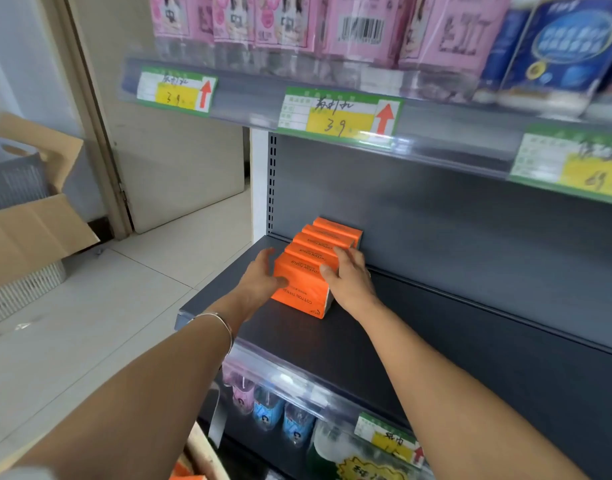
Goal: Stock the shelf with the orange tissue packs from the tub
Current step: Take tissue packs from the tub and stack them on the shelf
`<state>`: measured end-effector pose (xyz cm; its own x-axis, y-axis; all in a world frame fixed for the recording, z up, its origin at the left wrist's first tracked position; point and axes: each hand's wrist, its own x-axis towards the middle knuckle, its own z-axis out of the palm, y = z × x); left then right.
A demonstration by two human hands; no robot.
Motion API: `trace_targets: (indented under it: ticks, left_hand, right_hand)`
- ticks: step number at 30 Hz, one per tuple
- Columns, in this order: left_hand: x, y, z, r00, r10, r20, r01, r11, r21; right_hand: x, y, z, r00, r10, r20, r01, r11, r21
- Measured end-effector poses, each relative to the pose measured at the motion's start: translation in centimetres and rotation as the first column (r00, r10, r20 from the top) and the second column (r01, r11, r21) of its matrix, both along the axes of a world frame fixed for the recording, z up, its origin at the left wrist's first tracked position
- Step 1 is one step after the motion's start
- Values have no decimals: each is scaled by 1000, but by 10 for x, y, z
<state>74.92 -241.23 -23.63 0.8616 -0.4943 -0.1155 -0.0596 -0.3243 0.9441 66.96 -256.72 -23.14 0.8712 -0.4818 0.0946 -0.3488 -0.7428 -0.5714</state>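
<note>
Several orange tissue packs (313, 261) stand in a row on the dark grey shelf (418, 341), running from mid-shelf back to the rear panel. My left hand (259, 278) holds the left side of the front pack, thumb across its front face. My right hand (349, 278) grips the right side of the front packs, thumb on top and fingers over the row. A silver bangle sits on my left wrist. At the bottom edge a bit of orange (186, 474) shows below my left arm; the tub itself is hidden.
The upper shelf (332, 116) carries pink packs and blue-white rolls, with price tags on its edge. Below, the lower shelf holds small pink and blue packs (273, 414). A cardboard box (30, 230) and a white basket (23, 289) stand on the tiled floor at left.
</note>
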Motion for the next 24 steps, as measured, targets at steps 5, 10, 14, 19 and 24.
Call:
trace_targets:
  ticks: [5,10,14,19,24]
  left_hand:
    - [-24,37,19,947,-96,305,18,968,250]
    - [-48,115,19,900,-154,408,-38,904,425]
    - [-65,191,2,891,-142,431,-132,828,545]
    - [-84,272,-32,935,-63,349,-184,755,629]
    - [-102,320,-73,973,25,229,-176,723,668]
  right_hand:
    - [-23,27,17,1000,-7,26,13,976,-217]
    - [-44,75,17,991,129,-24,-129,931,-340]
    - [-52,126,2,960,269,-76,-278,892,-357]
    - [-51,190,-33,881,411,-233,-471,806,-359]
    - [-48,243,-71,733,544,-409,-666,698,-264]
